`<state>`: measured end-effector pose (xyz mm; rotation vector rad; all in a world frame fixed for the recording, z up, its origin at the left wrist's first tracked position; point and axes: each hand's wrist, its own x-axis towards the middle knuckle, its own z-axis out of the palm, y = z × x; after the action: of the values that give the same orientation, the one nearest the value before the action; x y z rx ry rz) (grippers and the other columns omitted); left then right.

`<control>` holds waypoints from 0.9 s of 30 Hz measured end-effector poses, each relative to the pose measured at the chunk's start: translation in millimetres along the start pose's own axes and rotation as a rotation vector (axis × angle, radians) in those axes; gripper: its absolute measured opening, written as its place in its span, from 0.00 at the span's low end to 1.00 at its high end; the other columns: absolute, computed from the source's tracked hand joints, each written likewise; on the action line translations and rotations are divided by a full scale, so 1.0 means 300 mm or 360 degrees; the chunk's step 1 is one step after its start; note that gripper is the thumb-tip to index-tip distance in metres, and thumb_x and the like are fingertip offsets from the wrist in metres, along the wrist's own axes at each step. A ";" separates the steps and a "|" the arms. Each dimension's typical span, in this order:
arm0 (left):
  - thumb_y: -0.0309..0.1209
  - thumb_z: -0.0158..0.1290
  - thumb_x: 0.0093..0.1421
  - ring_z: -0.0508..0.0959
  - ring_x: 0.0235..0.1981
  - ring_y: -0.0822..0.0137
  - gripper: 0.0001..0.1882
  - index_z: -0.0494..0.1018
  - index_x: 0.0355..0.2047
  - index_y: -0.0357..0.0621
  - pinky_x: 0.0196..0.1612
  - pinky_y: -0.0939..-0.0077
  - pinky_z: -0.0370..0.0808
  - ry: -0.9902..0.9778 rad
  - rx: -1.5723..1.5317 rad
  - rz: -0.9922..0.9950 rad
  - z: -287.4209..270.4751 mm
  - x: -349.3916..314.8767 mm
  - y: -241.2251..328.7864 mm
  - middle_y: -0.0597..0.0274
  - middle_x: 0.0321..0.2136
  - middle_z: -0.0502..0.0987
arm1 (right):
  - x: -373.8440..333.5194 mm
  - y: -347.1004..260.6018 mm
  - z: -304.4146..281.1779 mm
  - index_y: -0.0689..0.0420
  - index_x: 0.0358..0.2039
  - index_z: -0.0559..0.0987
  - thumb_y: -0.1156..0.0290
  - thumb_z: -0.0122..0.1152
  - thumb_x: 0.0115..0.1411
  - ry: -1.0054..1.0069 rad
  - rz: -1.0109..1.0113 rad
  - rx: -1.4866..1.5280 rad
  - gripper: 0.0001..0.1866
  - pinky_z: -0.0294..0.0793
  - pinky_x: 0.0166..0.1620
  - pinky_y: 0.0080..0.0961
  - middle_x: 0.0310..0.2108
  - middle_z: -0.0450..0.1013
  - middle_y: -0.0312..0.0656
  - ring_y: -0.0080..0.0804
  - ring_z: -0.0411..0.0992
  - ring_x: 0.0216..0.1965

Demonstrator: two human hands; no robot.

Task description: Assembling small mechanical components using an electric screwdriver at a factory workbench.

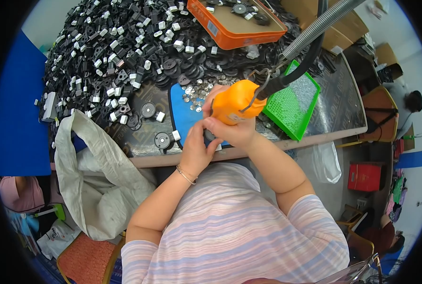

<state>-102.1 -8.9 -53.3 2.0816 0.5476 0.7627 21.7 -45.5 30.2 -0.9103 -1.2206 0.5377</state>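
Note:
My right hand [241, 134] is wrapped round an orange power tool [238, 102], likely an electric screwdriver, which hangs from a hook and coil spring. Its lower tip is hidden by my hands. Close beside it, my left hand [196, 150] is closed on a small dark plastic part [211, 136], mostly covered by the fingers. Both hands meet over the front of a blue mat [184, 116]. Small round silver metal pieces [198, 93] lie loose at the mat's far end. Two round black parts with white tips, one of them a black disc part [162, 140], lie left of the mat.
A large heap of black parts with white tips [111, 52] covers the table's far left. An orange tray [239, 40] stands at the back, a green basket [291, 106] at right. A whitish sack [95, 189] hangs at the front left edge. A black cable [301, 71] runs down from above.

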 end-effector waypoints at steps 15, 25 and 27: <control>0.33 0.60 0.48 0.70 0.40 0.50 0.27 0.63 0.45 0.36 0.43 0.65 0.68 -0.0031 0.0043 -0.0045 0.017 -0.014 -0.029 0.48 0.38 0.71 | -0.046 -0.162 -0.356 0.63 0.33 0.69 0.81 0.58 0.46 0.0845 -0.0329 -0.0051 0.13 0.70 0.27 0.19 0.27 0.68 0.42 0.26 0.68 0.22; 0.30 0.58 0.48 0.70 0.38 0.51 0.24 0.64 0.44 0.33 0.42 0.66 0.68 -0.0028 0.0213 0.0060 0.019 -0.006 -0.006 0.48 0.38 0.70 | -0.101 -0.079 -0.503 0.63 0.35 0.69 0.85 0.57 0.47 0.1135 -0.0353 -0.0190 0.13 0.71 0.27 0.18 0.26 0.69 0.41 0.24 0.69 0.23; 0.30 0.59 0.47 0.70 0.39 0.52 0.25 0.64 0.44 0.33 0.42 0.67 0.69 -0.0035 0.0214 0.0034 0.021 -0.006 -0.004 0.49 0.38 0.70 | -0.098 -0.067 -0.509 0.62 0.35 0.69 0.84 0.58 0.46 0.1122 -0.0309 -0.0210 0.14 0.71 0.27 0.18 0.26 0.69 0.40 0.23 0.69 0.22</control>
<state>-99.1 -12.9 -57.9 2.2200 0.5792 0.7315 156.1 -125.4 19.5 -0.9658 -0.6898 -0.0359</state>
